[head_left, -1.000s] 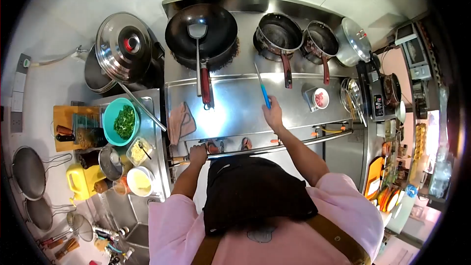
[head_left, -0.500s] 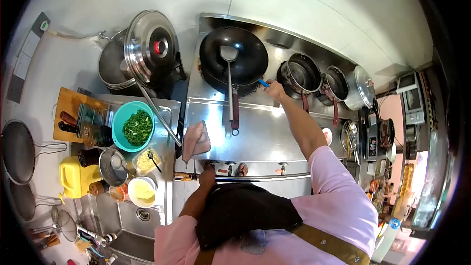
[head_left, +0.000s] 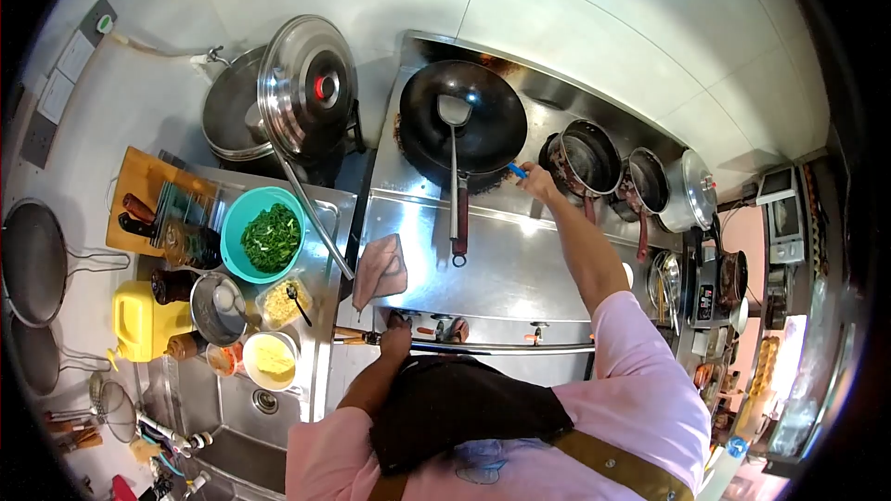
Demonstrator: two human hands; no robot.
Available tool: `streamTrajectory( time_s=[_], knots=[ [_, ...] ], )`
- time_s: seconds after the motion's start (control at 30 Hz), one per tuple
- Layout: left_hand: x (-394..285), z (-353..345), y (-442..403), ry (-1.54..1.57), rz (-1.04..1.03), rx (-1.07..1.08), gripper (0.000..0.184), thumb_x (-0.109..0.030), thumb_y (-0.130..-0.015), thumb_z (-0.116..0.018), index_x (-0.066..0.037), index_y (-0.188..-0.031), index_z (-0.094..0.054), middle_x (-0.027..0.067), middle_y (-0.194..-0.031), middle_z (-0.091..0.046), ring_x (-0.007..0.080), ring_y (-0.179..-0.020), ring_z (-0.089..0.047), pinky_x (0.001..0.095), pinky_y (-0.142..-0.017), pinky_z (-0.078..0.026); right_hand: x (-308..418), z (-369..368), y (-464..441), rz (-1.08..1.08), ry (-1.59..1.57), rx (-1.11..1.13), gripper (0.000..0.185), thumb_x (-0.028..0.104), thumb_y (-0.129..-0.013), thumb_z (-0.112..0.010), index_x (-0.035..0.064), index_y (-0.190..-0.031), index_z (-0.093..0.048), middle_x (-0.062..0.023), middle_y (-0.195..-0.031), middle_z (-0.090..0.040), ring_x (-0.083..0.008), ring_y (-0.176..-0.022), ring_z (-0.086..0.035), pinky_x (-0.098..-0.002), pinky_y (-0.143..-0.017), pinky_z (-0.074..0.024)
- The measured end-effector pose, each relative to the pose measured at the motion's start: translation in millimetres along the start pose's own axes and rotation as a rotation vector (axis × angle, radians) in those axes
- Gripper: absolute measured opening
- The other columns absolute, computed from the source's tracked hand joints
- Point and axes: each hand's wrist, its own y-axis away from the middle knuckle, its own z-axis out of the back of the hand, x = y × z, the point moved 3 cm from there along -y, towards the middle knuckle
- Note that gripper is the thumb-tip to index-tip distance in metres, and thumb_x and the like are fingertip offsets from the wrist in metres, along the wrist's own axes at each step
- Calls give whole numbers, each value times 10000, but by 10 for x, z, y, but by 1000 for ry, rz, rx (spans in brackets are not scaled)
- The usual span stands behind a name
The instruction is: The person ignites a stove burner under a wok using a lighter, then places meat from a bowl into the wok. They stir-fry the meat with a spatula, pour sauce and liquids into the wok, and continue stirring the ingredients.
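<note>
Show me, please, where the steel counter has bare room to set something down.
Bare steel lies between the wok's handle and the right forearm, right of the pink cloth. The left counter is crowded around the teal bowl and yellow jug. The saucepans stand close together.

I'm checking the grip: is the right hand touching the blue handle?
Touching: the head view shows the right hand closed on the blue handle, part of which juts past the fingers.
</note>
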Motion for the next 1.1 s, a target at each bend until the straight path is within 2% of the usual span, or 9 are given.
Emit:
streamTrajectory(
  time_s=[0.17, 0.3, 0.4, 0.43, 0.53, 0.73, 0.87, 0.97, 1.1],
  knots=[
    [57, -228, -52, 19, 113, 8, 226, -174, -858, -597, -20, -1022, -605, 170, -916, -696, 344, -797, -707, 459, -689, -574, 77, 104, 210, -11, 120, -45, 369, 146, -705, -659, 80, -1068, -671, -192, -877, -702, -356, -863, -684, -420, -794, -528],
    [-21, -68, 42, -17, 47, 58, 503, -218, -682, -767, -27, -1082, -530, 178, -870, -703, 370, -799, -700, 472, -689, -567, 43, 67, 337, -39, 49, -90, 346, 189, -731, -700, 91, -1061, -670, -197, -909, -698, -361, -874, -680, -428, -794, -527],
    [94, -263, -28, 6, -107, -15, 519, -231, -698, -765, -24, -1100, -511, 180, -866, -702, 383, -796, -693, 488, -688, -558, -107, -127, 687, -15, -16, -220, 335, 256, -758, -753, 87, -1030, -654, -196, -923, -693, -361, -883, -678, -441, -779, -520],
    [-1, -42, 54, 28, -127, 42, 412, -223, -774, -697, -13, -1085, -525, 177, -869, -705, 385, -784, -688, 497, -691, -551, -235, -270, 867, 17, -83, -265, 376, 269, -774, -755, 92, -1076, -619, -185, -853, -670, -385, -826, -662, -455, -738, -507],
    [-139, 136, 58, -60, -13, 125, 287, -169, -839, -611, -10, -1069, -548, 181, -862, -707, 382, -785, -690, 493, -702, -552, -325, -550, 1876, -63, -205, -428, 420, 282, -874, -653, 102, -1217, -493, -206, -757, -614, -421, -715, -633, -502, -650, -483],
    [-91, -16, -25, -78, -14, 109, 236, -200, -933, -514, -21, -1084, -541, 216, -862, -700, 405, -806, -687, 516, -717, -542, -1191, -979, 3453, -541, -206, -459, 576, 224, -871, -622, 122, -1377, -367, -230, -903, -673, -433, -832, -661, -496, -744, -516],
    [-74, -116, -123, -164, 51, 227, 322, -305, -955, -524, -14, -1092, -541, 235, -893, -695, 408, -851, -683, 535, -764, -524, -1809, -845, 3748, -538, -165, -608, 621, 157, -841, -615, 73, -1390, -338, -275, -1118, -627, -443, -972, -635, -498, -821, -508],
    [-12, -212, -197, -348, -98, 272, 347, -328, -940, -554, -14, -1088, -555, 235, -978, -678, 398, -947, -662, 519, -819, -515, -2062, -662, 3718, -666, -222, -556, 673, 114, -822, -611, 72, -1422, -308, -281, -1129, -617, -452, -990, -623, -503, -845, -505],
    [-287, -51, -108, -386, 114, 196, 381, -359, -899, -613, -27, -1086, -589, 194, -1127, -608, 389, -1073, -590, 469, -891, -492, -2309, -584, 3604, -688, -245, -608, 725, 57, -794, -600, 65, -1450, -290, -283, -1152, -595, -459, -1016, -600, -503, -871, -493]
  ],
)
